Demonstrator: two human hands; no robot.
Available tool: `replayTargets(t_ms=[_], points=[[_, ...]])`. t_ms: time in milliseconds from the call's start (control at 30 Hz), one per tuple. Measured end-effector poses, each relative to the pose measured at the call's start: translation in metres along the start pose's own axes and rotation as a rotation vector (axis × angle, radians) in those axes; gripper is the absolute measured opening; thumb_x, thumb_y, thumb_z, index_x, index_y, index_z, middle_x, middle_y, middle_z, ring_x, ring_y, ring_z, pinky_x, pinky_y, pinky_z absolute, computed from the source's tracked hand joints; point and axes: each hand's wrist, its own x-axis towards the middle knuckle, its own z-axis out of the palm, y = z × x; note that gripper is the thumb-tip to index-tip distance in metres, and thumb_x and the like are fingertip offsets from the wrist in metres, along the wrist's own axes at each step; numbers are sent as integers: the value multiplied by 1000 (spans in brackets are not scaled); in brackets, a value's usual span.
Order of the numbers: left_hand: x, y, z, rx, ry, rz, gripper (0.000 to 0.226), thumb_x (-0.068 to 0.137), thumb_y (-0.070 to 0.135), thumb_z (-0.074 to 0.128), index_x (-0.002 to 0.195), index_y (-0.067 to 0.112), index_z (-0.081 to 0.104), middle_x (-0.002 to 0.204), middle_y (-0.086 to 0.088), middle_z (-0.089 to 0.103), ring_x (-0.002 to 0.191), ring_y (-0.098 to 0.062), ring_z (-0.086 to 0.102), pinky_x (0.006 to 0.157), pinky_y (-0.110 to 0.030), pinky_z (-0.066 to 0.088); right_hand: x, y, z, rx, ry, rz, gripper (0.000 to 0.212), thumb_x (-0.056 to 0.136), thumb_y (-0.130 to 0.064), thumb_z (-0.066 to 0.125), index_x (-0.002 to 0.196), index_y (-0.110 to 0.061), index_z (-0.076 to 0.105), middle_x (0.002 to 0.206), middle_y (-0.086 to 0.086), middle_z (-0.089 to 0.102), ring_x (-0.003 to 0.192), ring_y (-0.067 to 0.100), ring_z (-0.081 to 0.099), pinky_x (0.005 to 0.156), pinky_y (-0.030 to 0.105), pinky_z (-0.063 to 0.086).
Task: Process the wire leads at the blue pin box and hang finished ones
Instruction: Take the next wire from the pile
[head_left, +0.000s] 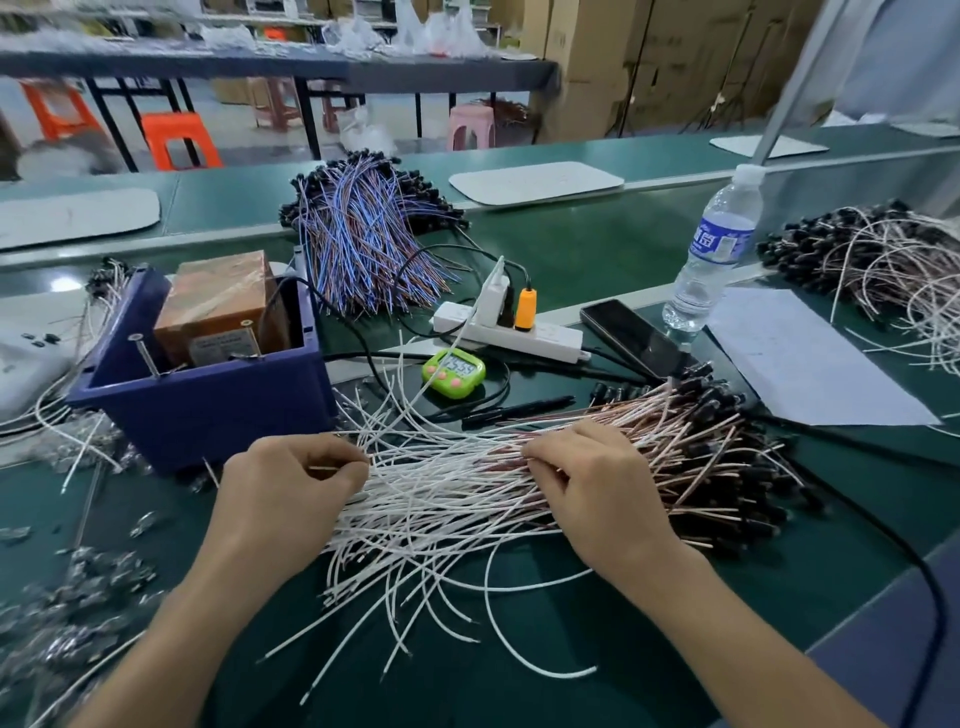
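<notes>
A big loose pile of white and copper wire leads (467, 499) with black end caps lies on the green bench in front of me. My left hand (283, 488) pinches the end of one white lead between thumb and fingers at the pile's left edge. On the pile's middle my right hand (592, 488) has its fingers curled into the leads. The blue pin box (208, 395) stands just beyond my left hand, an upright metal pin (144, 353) on its near-left rim and a brown block inside.
A green timer (453, 371), power strip (509, 327), phone (634, 338), pen and black cables lie behind the pile. A water bottle (714, 254) and paper sheet stand right. More lead bundles sit far centre (363, 234) and far right (883, 260). Metal scraps litter the left.
</notes>
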Motion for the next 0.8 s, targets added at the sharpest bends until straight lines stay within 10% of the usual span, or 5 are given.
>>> replayTargets(t_ms=[200,400,667,800], points=[[-4,-3,-7,111,90,69,23,81,33,84,72,50,73,80,21,67,74,-3,62,72,-31,51,25,29,-28,-130,6,209,25,93,-19,70,117,-21,76,110,3,74,108,25,59,97,38,44],[-2,11,-6,151,-6,251,18,81,34,85,97,40,80,114,32,63,123,-1,48,111,-38,39,38,67,-52,-283,-103,279,26,97,-26,58,117,-31,75,117,0,72,117,25,56,108,43,35],[22,50,48,429,-481,521,97,79,72,66,161,39,24,171,14,16,156,-6,12,120,-28,6,40,50,-39,-407,-221,273,29,101,-30,51,115,-32,76,115,-1,73,116,20,55,115,39,23],[24,44,67,581,-432,448,107,79,77,63,161,27,17,160,3,43,140,-19,46,113,-38,35,41,5,-1,22,-376,199,37,103,-41,49,137,-32,62,138,-3,61,131,16,48,115,37,33]])
